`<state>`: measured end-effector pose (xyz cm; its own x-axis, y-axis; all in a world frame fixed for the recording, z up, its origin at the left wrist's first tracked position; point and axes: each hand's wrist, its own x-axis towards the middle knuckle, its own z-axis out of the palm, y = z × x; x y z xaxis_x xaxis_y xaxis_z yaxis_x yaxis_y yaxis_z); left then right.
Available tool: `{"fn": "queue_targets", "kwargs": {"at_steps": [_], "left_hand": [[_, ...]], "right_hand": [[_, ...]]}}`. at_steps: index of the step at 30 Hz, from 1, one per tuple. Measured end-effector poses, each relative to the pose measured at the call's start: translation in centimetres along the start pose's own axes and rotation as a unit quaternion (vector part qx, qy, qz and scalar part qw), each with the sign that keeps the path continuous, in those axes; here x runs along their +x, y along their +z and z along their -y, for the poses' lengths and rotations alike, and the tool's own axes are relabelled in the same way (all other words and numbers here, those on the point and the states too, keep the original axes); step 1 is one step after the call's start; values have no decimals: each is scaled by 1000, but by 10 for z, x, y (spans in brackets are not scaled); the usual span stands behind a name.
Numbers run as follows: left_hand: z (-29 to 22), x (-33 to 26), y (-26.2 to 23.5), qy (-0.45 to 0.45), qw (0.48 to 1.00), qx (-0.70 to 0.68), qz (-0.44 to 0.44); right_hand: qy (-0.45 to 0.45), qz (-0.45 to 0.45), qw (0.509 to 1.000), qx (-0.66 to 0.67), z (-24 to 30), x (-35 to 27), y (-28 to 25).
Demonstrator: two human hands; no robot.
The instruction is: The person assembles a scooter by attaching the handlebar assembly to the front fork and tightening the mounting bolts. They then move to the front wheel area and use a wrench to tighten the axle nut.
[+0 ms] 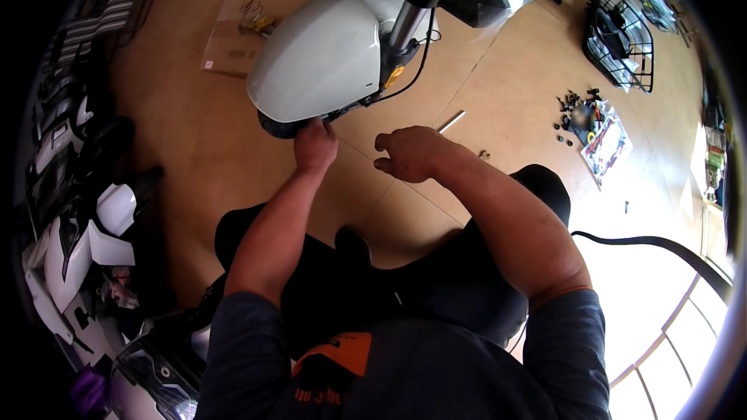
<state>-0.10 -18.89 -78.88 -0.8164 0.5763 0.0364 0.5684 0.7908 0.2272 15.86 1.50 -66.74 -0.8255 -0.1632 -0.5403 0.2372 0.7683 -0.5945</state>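
Observation:
A glossy pale grey front fender point(319, 62) sits over the dark front tyre point(278, 126) of a two-wheeler. A metal fork tube point(408, 25), a black cable point(425, 70) and an orange part point(394, 75) show beside it. My left hand point(315, 146) reaches up to the fender's lower edge by the tyre. Its fingers are closed, and whatever they grip is hidden. To its right, apart from the fender, my right hand point(412, 154) hovers over the floor. Thumb and forefinger are spread, with nothing visible between them.
A metal rod point(452, 121) and a small brass-coloured piece point(485, 155) lie on the tiled floor. Farther right are small dark fittings point(566, 138), a plastic packet point(605, 148) and a black wire basket point(622, 50). Vehicle parts with white panels point(117, 208) line the left.

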Motion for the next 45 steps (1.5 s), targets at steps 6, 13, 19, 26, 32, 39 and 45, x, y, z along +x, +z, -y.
{"fn": "queue_targets", "kwargs": {"at_steps": [6,13,19,26,32,39,45], "left_hand": [[-6,9,-8,17,995,53,78],[-5,12,-2,34,994,48,94],[-12,15,-8,-29,987,61,148],[59,-8,25,90,986,95,106],[31,1,4,-438,622,-616,205],[11,19,12,-467,617,-595,216],[3,26,23,-459,647,-580,184]], "right_hand": [[-1,-2,1000,-1,1,2,3],[14,7,1000,-3,-4,1,4],[20,4,1000,6,-10,-4,3],[-9,-11,1000,8,-5,-1,3],[16,-8,1000,11,-14,12,6],[90,8,996,-15,-54,36,29],[178,-93,975,92,-79,70,48]]}}
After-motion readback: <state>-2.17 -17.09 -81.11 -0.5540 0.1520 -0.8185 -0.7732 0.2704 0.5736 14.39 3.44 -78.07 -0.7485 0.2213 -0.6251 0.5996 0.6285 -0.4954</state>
